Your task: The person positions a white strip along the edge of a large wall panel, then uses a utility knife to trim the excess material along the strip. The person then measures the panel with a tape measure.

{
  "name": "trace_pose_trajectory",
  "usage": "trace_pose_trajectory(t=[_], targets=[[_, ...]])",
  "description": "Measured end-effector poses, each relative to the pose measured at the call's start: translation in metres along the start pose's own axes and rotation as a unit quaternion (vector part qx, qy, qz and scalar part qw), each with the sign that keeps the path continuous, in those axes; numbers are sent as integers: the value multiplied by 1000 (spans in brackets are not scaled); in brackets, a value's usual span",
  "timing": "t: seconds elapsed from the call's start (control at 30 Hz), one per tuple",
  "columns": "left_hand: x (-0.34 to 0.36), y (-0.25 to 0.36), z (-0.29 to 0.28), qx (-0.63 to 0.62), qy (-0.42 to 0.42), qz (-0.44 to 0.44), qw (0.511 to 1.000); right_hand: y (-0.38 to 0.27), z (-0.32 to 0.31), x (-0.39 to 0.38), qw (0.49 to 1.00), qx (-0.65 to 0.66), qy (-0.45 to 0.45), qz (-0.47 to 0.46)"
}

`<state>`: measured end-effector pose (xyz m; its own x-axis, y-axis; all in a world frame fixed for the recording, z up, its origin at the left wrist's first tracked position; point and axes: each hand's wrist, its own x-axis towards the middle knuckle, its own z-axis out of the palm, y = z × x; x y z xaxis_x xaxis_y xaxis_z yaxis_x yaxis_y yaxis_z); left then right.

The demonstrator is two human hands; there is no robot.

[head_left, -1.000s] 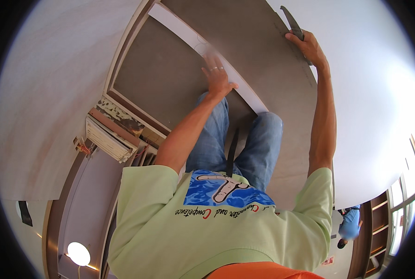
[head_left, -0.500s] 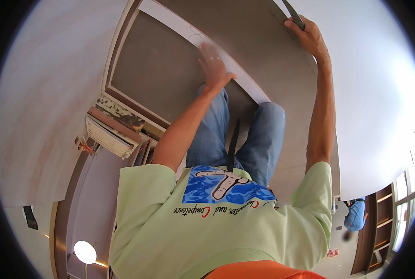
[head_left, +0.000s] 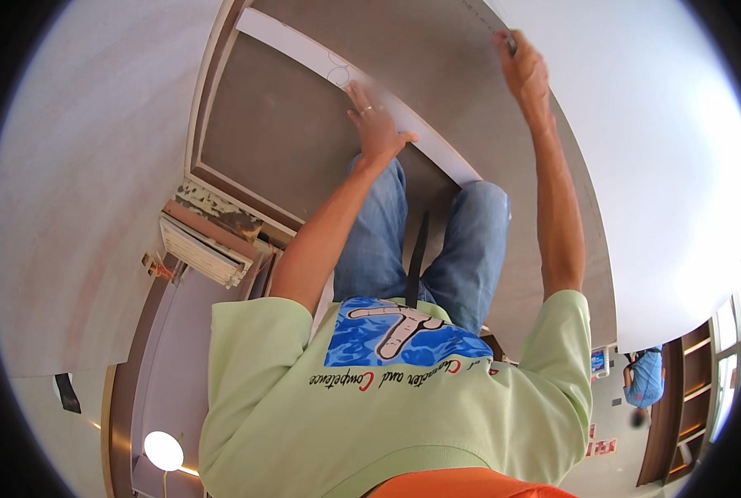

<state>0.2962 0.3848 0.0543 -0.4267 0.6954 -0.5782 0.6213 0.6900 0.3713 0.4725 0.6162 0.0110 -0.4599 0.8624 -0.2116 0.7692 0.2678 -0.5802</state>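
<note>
A long white strip of board [head_left: 437,149] runs slantwise from the upper left down to my right knee. Rounded outlines are drawn on its upper part. My left hand [head_left: 376,129] rests flat on this strip just below the outlines, open, with fingers stretched out and a ring on one. At the upper right, my right hand [head_left: 526,79] is raised and closed around a dark, narrow tool [head_left: 511,43]. Only a short end of the tool shows past the fingers, so I cannot tell its kind.
My jeans-clad knees [head_left: 478,224] are on a large grey-brown panel [head_left: 262,124] with a raised pale rim on its left. A stack of pale boards [head_left: 204,249] stands at lower left. Another person in blue [head_left: 646,378] is far off at lower right, beside shelves [head_left: 692,398].
My right hand has moved left, and the tool, earlier seen as a long curved dark length, now shows only a short end. The left hand stays on the strip.
</note>
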Motion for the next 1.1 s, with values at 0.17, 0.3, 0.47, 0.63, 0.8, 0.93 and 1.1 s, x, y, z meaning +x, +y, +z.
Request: trace_pose_trajectory(t=[0.17,0.3,0.47,0.63,0.8,0.93,1.1], targets=[[4,-6,7,43,0,-10,999,-74,24,-78,952,96,-272,99],[3,-4,5,31,-14,-22,999,-92,58,-98,949,77,-303,47],[6,-11,14,56,20,-8,998,-106,69,-91,939,57,-336,38],[1,-6,3,41,-3,0,999,-81,53,-124,937,-1,-347,48],[7,-1,-3,20,-11,0,1000,-52,21,-154,933,-11,-357,54],[7,-6,-2,27,4,11,1000,-92,38,-117,947,9,-320,28],[1,-9,9,20,26,24,999,-104,80,-96,954,2,-298,-15]])
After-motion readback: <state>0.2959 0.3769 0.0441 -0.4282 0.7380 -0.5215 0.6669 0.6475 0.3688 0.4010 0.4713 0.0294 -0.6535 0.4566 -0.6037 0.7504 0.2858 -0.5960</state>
